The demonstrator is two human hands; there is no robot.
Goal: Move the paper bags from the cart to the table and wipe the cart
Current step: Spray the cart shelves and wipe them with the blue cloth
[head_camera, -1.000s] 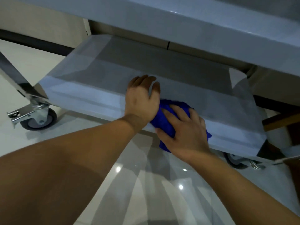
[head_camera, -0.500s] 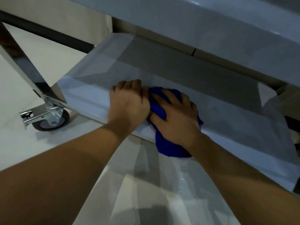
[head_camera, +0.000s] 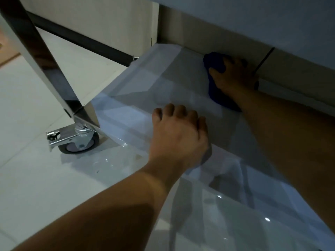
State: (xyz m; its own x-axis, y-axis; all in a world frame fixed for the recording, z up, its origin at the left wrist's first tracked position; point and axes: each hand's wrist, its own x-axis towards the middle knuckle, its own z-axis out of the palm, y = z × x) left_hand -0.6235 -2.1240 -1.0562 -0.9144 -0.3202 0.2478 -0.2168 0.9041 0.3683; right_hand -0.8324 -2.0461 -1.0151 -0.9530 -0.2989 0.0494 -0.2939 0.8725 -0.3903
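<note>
Lower cart shelf (head_camera: 181, 91): my right hand (head_camera: 233, 77) presses blue cloth (head_camera: 216, 63) flat at back edge, left hand (head_camera: 178, 134) curled over front rim; I'd sweep overlapping strokes forward.

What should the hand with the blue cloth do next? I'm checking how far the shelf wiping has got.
Probably sweep the cloth left along the back edge of the cart's bottom shelf. The right hand presses it at the far edge, under the upper shelf, and bare shelf lies to its left. The left hand grips the near rim, steadying the cart.
</note>
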